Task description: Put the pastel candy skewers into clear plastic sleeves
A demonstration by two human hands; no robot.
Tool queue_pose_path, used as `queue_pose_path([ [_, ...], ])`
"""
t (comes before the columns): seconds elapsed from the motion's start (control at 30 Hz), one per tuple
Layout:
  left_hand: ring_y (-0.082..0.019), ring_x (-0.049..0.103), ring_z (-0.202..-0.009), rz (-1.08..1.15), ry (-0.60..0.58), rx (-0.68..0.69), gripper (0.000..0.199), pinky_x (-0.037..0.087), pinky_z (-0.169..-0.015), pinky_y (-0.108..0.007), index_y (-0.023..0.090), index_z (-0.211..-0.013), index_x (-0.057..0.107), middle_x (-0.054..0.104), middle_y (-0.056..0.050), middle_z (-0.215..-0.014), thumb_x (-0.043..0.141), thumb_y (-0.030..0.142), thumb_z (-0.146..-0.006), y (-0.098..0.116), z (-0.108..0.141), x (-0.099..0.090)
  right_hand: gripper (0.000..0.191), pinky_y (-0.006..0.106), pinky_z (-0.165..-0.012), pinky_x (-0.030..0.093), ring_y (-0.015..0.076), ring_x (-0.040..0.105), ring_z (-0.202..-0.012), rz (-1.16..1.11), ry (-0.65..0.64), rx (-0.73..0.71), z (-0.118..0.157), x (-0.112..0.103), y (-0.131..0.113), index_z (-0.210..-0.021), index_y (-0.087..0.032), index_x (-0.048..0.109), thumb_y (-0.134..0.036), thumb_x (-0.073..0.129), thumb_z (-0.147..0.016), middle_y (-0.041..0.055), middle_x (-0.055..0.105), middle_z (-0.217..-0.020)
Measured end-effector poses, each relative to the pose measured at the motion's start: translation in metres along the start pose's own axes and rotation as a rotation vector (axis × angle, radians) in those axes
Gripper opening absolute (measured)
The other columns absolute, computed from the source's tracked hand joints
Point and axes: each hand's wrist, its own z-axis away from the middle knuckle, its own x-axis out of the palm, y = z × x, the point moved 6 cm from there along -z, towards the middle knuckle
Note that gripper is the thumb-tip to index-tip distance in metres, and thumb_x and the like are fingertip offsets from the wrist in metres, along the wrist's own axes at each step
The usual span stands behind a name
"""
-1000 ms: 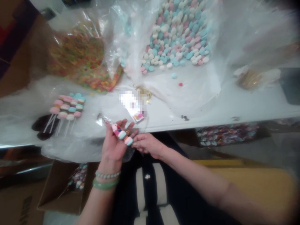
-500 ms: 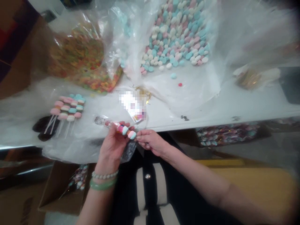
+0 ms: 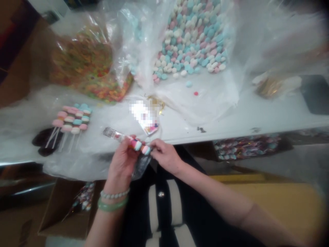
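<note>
Hands: Our left hand (image 3: 122, 161) pinches a pastel candy skewer (image 3: 138, 145); our right hand (image 3: 166, 156) closes in at its tip, together with the left, though whether it grips we cannot tell.
Skewer: Held at the front edge of a white table (image 3: 226, 127), a clear printed wrapper (image 3: 111, 132) running to its upper left.
Left of hands: Bundled candy skewers (image 3: 72, 120) lie on plastic sheeting (image 3: 25, 144).
Upper centre: A heap of pastel candies (image 3: 191, 37).
Upper left: A bag of multicoloured candy (image 3: 86, 65).
Lower left: A cardboard box (image 3: 64, 214).
</note>
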Motion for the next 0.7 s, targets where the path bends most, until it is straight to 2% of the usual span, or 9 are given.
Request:
queue_pose_path([
  [0.1,-0.021,0.07,-0.074,0.051,-0.011,-0.05,0.014,0.06,-0.072,-0.033,0.015,-0.085,0.068,0.068,-0.004,-0.076,0.074,0.027,-0.082,0.0028,0.0001,-0.0011,0.01,0.024,-0.068,0.04,0.0143,0.054,-0.069,-0.113,-0.024,-0.044,-0.0011,0.0027,-0.0008,-0.087,-0.023,0.064,-0.019,0.059,-0.08,-0.0045,0.059,-0.071],
  [0.2,-0.019,0.07,-0.079,0.11,-0.003,-0.027,0.008,0.06,-0.078,-0.033,0.017,-0.086,0.068,0.07,-0.002,-0.08,0.072,0.023,-0.084,0.0059,0.0,-0.0003,0.01,0.025,-0.071,0.042,0.0142,0.056,-0.073,-0.159,-0.053,-0.06,-0.0008,0.0039,-0.0029,-0.084,-0.022,0.066,-0.018,0.058,-0.08,-0.0035,0.063,-0.077],
  [0.33,-0.02,0.071,-0.08,0.088,-0.011,0.022,0.016,0.06,-0.08,-0.034,0.015,-0.087,0.068,0.071,-0.004,-0.082,0.078,0.024,-0.078,0.008,0.0015,0.0038,0.011,0.025,-0.073,0.042,0.0136,0.056,-0.072,-0.21,-0.078,-0.054,-0.0013,0.0033,-0.0045,-0.081,-0.021,0.067,-0.015,0.058,-0.079,-0.0036,0.063,-0.076],
  [0.53,-0.022,0.07,-0.074,-0.132,-0.075,0.018,0.027,0.059,-0.073,-0.032,0.012,-0.086,0.07,0.07,-0.008,-0.074,0.084,0.028,-0.07,0.0103,0.007,0.0062,0.011,0.026,-0.073,0.042,0.0133,0.057,-0.072,-0.319,-0.134,0.014,-0.0025,0.0035,-0.0039,-0.075,-0.02,0.068,-0.012,0.059,-0.073,-0.0036,0.064,-0.075],
  [0.63,-0.022,0.07,-0.072,-0.161,-0.106,-0.002,0.031,0.059,-0.071,-0.032,0.01,-0.087,0.07,0.07,-0.009,-0.075,0.084,0.033,-0.071,0.0088,0.0068,0.0058,0.007,0.025,-0.065,0.042,0.0119,0.052,-0.063,-0.406,-0.127,0.088,-0.0015,0.0061,-0.0005,-0.075,-0.019,0.065,-0.015,0.06,-0.072,-0.0051,0.057,-0.064],
  [0.7,-0.024,0.071,-0.076,-0.13,-0.076,0.023,0.031,0.059,-0.073,-0.033,0.011,-0.088,0.07,0.071,-0.01,-0.078,0.081,0.036,-0.074,0.0087,0.005,0.0042,0.005,0.024,-0.062,0.04,0.0115,0.05,-0.059,-0.446,-0.088,0.12,-0.0009,0.0075,0.0029,-0.076,-0.02,0.063,-0.017,0.06,-0.073,-0.0062,0.053,-0.061],
])
